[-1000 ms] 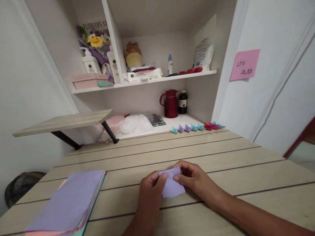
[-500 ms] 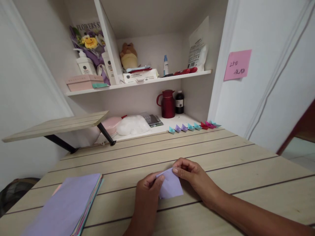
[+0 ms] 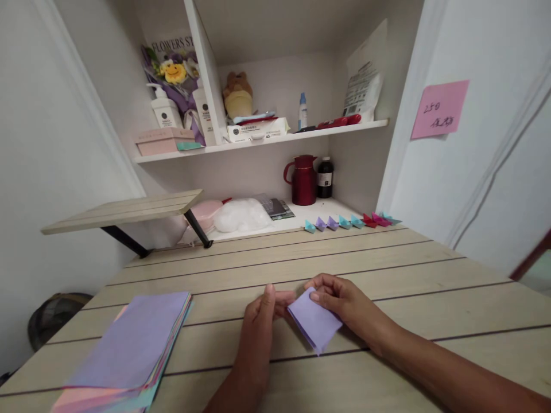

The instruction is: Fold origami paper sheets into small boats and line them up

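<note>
A small folded lilac paper (image 3: 315,322) lies on the wooden table (image 3: 387,269), turned like a diamond with one corner toward me. My right hand (image 3: 340,299) pinches its upper corner between thumb and fingers. My left hand (image 3: 263,312) rests at the paper's left edge, its fingertips closed on that edge. A stack of coloured paper sheets (image 3: 133,350), lilac on top, lies at the near left of the table.
A row of several small folded paper boats (image 3: 349,221) stands along the table's far edge. Behind it are white shelves with a red jug (image 3: 302,180), a dark bottle (image 3: 325,178), bottles and boxes. A raised wooden board (image 3: 123,210) juts out at the left. A pink note (image 3: 439,109) hangs on the wall.
The folded lilac paper has been turned between my hands so it now sits as a diamond, a little further right. The camera view has shifted slightly.
</note>
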The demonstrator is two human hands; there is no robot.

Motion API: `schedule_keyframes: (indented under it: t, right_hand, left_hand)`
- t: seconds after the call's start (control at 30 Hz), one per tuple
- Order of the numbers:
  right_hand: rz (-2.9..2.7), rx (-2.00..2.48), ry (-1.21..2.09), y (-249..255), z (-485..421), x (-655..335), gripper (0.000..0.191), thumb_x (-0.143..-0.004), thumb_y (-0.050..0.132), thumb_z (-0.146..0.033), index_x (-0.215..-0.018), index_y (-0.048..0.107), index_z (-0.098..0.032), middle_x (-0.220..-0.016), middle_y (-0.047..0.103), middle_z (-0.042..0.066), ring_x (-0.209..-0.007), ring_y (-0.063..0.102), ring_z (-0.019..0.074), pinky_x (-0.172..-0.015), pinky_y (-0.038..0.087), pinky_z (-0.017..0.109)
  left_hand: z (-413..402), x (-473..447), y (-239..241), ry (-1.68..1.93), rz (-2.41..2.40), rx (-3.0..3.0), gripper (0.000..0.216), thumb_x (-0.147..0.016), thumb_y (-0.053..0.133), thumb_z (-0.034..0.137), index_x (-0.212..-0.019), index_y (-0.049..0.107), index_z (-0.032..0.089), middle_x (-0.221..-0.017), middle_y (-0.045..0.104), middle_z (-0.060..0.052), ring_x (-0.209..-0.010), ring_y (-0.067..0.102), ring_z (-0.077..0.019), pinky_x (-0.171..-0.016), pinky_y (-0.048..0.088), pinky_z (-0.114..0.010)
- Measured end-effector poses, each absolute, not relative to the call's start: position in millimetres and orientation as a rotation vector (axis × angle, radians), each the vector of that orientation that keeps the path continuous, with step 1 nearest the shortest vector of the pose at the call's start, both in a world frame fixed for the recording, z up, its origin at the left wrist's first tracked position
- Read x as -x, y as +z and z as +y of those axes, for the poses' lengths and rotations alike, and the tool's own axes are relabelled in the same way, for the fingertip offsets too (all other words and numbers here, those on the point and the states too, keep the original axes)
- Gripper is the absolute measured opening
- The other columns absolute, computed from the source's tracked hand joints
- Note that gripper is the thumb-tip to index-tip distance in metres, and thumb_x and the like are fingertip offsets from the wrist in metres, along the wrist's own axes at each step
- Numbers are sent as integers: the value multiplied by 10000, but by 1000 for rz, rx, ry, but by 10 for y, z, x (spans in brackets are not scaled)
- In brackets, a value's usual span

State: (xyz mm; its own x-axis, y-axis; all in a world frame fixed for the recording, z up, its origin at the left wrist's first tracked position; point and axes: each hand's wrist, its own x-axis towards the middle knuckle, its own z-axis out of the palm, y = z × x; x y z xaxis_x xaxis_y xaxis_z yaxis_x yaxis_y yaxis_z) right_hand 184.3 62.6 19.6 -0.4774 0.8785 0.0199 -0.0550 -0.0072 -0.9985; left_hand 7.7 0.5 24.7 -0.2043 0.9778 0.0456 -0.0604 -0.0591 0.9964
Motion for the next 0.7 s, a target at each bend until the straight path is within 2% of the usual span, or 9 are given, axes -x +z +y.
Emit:
schedule_keyframes:
  t: [0.07, 0.13, 0.23, 0.3, 0.43, 0.57, 0.63, 0.7]
  right_hand:
    - [-1762, 920, 1379, 160, 672, -1863, 226, -751, 698, -378, -891, 635, -212, -567, 501, -56, -517, 432, 117, -512, 312, 247]
    - [-1989, 955, 1086, 129, 708, -1873, 119, -731, 714, -299, -810, 655, -233, -605, 544, -33, -617, 493, 156, -595, 358, 278]
    - [-2137, 1016, 732, 103, 744, -1868, 155, -652, 778, -262, -757, 665, -250, -785, 619, 8, -801, 538, 215, -739, 372, 333]
    - [-2149, 1041, 670, 96, 763, -1862, 185, -646, 774, -240, -796, 665, -254, -855, 607, 19, -830, 540, 220, -762, 376, 341]
    - [-2062, 953, 878, 122, 812, -1934, 78, -786, 609, -192, -833, 662, -224, -899, 590, 40, -843, 550, 202, -764, 411, 336]
    - [-1889, 849, 1258, 255, 825, -2184, 186, -883, 540, -306, -1009, 652, -228, -1023, 616, 48, -921, 561, 203, -825, 430, 362]
    - [-2004, 711, 1431, 356, 798, -2319, 295, -813, 662, -317, -1098, 634, -247, -1169, 590, 50, -1049, 545, 218, -909, 417, 373]
    - [-2184, 599, 1442, 449, 755, -2402, 447, -708, 766, -261, -1134, 630, -263, -1284, 531, 47, -1164, 503, 230, -986, 380, 367]
  left_hand:
    - [33, -27, 210, 1438, 1346, -1178, 377, -804, 579, 468, -943, 731, 152, -934, 686, -90, -804, 627, -213, -805, 489, -348]
    - [49, -4, 172, 1419, 1384, -1379, 278, -780, 609, 339, -981, 732, 191, -1049, 638, -88, -915, 614, -217, -838, 488, -340]
    - [25, -31, 163, 1308, 1412, -1710, 255, -770, 597, 204, -972, 747, 246, -1139, 582, -80, -1072, 557, -225, -933, 449, -350]
    - [-12, -74, 192, 1177, 1439, -1890, 295, -776, 585, 153, -991, 746, 275, -1155, 592, -74, -1088, 547, -229, -969, 418, -373]
    - [-74, -150, 259, 843, 1459, -2205, 375, -794, 588, 127, -1077, 711, 339, -1143, 670, -41, -1078, 544, -268, -956, 376, -451]
    - [-82, -154, 264, 771, 1454, -2295, 342, -851, 553, 171, -1098, 695, 359, -1163, 680, -14, -1082, 541, -260, -956, 351, -446]
    - [-69, -137, 246, 815, 1436, -2285, 301, -893, 511, 226, -1089, 698, 358, -1147, 686, -13, -1060, 551, -246, -953, 351, -432]
    - [-52, -121, 228, 850, 1424, -2253, 289, -920, 474, 272, -1080, 700, 354, -1131, 690, -13, -1050, 557, -240, -948, 352, -421]
